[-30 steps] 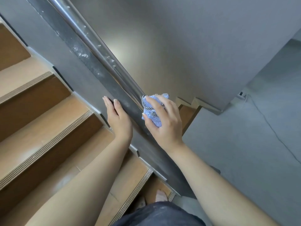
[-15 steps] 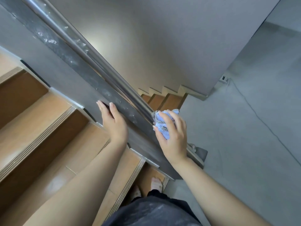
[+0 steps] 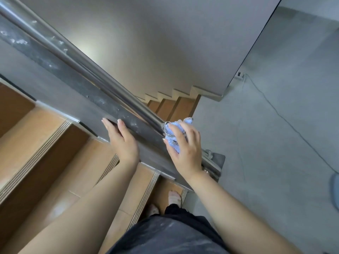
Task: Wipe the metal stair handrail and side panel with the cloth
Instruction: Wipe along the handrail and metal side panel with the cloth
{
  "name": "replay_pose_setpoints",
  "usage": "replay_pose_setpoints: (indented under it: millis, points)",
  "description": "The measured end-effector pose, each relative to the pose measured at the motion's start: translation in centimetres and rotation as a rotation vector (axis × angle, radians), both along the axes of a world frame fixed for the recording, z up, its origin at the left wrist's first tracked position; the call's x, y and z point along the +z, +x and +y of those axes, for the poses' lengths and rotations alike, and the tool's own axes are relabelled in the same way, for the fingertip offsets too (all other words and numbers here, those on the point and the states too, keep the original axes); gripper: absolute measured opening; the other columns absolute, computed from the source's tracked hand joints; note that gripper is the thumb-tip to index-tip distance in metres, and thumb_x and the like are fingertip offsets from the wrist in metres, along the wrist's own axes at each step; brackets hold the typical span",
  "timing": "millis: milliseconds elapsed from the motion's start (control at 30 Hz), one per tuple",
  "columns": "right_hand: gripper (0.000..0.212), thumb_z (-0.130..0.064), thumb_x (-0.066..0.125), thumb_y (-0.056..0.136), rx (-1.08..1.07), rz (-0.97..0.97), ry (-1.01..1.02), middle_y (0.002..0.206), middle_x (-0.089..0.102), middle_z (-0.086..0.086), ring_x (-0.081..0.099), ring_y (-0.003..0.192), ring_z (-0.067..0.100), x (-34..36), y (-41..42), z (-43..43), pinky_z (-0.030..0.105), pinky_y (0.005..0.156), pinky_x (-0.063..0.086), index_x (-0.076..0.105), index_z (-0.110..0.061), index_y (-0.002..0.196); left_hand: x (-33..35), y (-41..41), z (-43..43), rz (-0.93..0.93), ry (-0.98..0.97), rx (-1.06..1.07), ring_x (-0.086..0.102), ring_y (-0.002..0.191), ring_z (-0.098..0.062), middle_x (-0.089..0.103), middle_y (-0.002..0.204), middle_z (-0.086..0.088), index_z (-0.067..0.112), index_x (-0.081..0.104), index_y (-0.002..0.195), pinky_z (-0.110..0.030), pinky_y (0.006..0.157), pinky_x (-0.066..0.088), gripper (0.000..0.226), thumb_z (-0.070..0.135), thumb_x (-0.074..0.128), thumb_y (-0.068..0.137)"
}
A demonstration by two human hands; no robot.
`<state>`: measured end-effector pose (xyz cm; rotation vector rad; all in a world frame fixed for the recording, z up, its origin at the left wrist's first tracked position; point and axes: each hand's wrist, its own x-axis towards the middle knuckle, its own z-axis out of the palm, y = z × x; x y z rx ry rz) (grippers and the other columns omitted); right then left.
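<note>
a person on a wooden staircase is wiping the metal handrail (image 3: 102, 81), the right hand (image 3: 185, 149) clenching a bunched blue cloth (image 3: 173, 133) against the rail near its lower end. the left hand (image 3: 122, 142) is lying flat, fingers apart, on the grey side panel (image 3: 60, 96) just beside the rail. the rail's long axis is running from the upper left corner down toward the stair foot at lower right. the wiping pass appears to be nearing the rail's end; the next move likely calls for finishing that tip, then shifting the cloth onto the speckled panel.
</note>
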<state>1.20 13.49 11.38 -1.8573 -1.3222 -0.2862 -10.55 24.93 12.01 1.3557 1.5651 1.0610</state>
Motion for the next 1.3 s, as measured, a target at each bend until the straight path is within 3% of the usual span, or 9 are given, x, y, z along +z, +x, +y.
replay_pose_setpoints:
  millis: [200,367,533,800,1000,1100,1167,1233,1300]
  points:
    - [0.035,-0.031,0.055,0.093,-0.132,0.066,-0.188,0.128,0.045,0.003,0.052,0.108,0.033,-4.9,2.2,-6.7,0.038,0.096,0.041,0.05,-0.022,0.127,-1.1,0.4,-1.1,-0.021,-0.044,-0.03,0.005,0.152,-0.012,0.009,0.166,0.0,0.014,0.006,0.156,-0.009,0.109,0.002,0.063,0.04,0.028,0.103]
    - [0.037,-0.041,0.044,0.095,-0.244,0.23,-0.229,0.127,0.044,0.0,0.045,0.112,0.026,-6.4,3.0,-10.0,0.036,0.099,0.038,0.053,-0.02,0.125,-1.7,0.9,-2.4,-0.027,-0.068,-0.074,0.009,0.152,-0.014,0.01,0.165,-0.005,0.012,0.004,0.156,-0.011,0.114,0.003,0.064,0.037,0.03,0.103]
    - [0.036,-0.034,0.049,0.093,-0.255,0.278,-0.218,0.124,0.053,0.005,0.047,0.112,0.024,-4.0,2.5,-7.7,0.031,0.098,0.038,0.055,-0.02,0.125,-2.3,1.0,-4.0,-0.02,-0.068,-0.134,-0.001,0.146,-0.001,-0.002,0.166,-0.005,0.009,0.002,0.155,0.013,0.094,-0.002,0.064,0.03,0.034,0.104]
    - [0.038,-0.034,0.049,0.093,-0.11,0.24,-0.18,0.126,0.053,0.007,0.047,0.113,0.021,-0.9,1.8,-3.8,0.009,0.097,0.027,0.051,-0.018,0.127,-2.7,1.7,-5.0,-0.003,-0.075,-0.174,-0.001,0.152,-0.011,-0.003,0.166,0.0,0.014,-0.004,0.155,-0.018,0.116,0.001,0.067,0.032,0.034,0.103]
    - [0.038,-0.037,0.045,0.093,-0.275,0.282,-0.248,0.124,0.053,0.006,0.048,0.113,0.027,-4.8,2.6,-8.8,0.027,0.096,0.038,0.054,-0.02,0.126,-2.9,1.7,-5.1,-0.014,-0.075,-0.182,-0.001,0.152,-0.01,-0.003,0.166,0.001,0.015,-0.004,0.155,-0.018,0.116,0.002,0.066,0.032,0.033,0.103]
    - [0.038,-0.036,0.046,0.091,-0.376,0.381,-0.233,0.122,0.051,0.008,0.046,0.109,0.027,-6.3,3.2,-10.8,0.012,0.094,0.029,0.052,-0.02,0.124,-2.7,1.7,-5.1,-0.027,-0.081,-0.168,0.0,0.152,-0.01,-0.002,0.166,0.002,0.016,-0.004,0.155,-0.018,0.116,0.002,0.066,0.033,0.033,0.103]
    - [0.037,-0.036,0.046,0.091,-0.412,0.452,-0.22,0.122,0.051,0.007,0.043,0.108,0.019,-6.4,3.5,-10.8,0.02,0.094,0.036,0.052,-0.021,0.125,-2.5,1.7,-4.7,-0.036,-0.082,-0.146,0.0,0.152,-0.01,-0.001,0.166,0.002,0.016,-0.003,0.156,-0.016,0.114,0.002,0.065,0.034,0.032,0.103]
    - [0.037,-0.036,0.046,0.091,-0.42,0.475,-0.189,0.121,0.052,0.005,0.041,0.106,0.013,-6.0,3.4,-9.9,0.029,0.091,0.042,0.052,-0.022,0.124,-2.2,1.7,-4.0,-0.052,-0.082,-0.115,0.001,0.152,-0.011,0.0,0.166,0.0,0.013,-0.002,0.156,-0.007,0.11,0.0,0.065,0.033,0.031,0.104]
    - [0.038,-0.039,0.044,0.091,-0.402,0.444,-0.161,0.12,0.054,0.005,0.045,0.106,0.017,-5.0,3.1,-8.3,0.02,0.09,0.04,0.052,-0.021,0.124,-1.8,1.8,-3.2,-0.077,-0.081,-0.092,0.001,0.152,-0.012,0.001,0.166,-0.003,0.009,0.0,0.156,0.008,0.099,-0.003,0.064,0.031,0.031,0.104]
